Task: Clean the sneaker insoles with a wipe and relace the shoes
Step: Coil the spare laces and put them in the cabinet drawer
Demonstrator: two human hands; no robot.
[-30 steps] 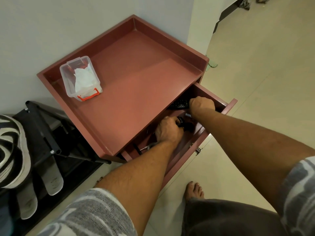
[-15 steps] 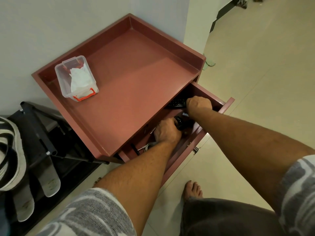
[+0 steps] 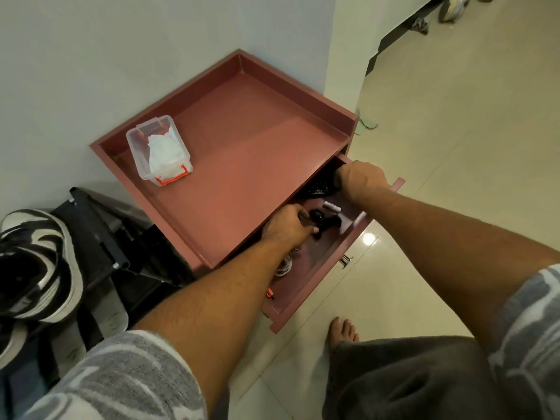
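Note:
A clear plastic box of white wipes with an orange latch stands on the red cabinet's top tray. The cabinet's drawer is pulled out. Both my hands are inside it. My left hand is closed around a small black object in the middle of the drawer. My right hand is curled over a black textured item at the drawer's far end. A black-and-white sneaker lies on the black shoe rack to the left.
A white cord, a small pale piece and an orange-tipped tool also lie in the drawer. A wall runs behind the cabinet. Tiled floor spreads to the right, where my bare foot stands near the drawer front.
My view has tilted, so more of the sneaker shows. My left hand has drawn back slightly, uncovering the black object. My right hand stays at the drawer's far end.

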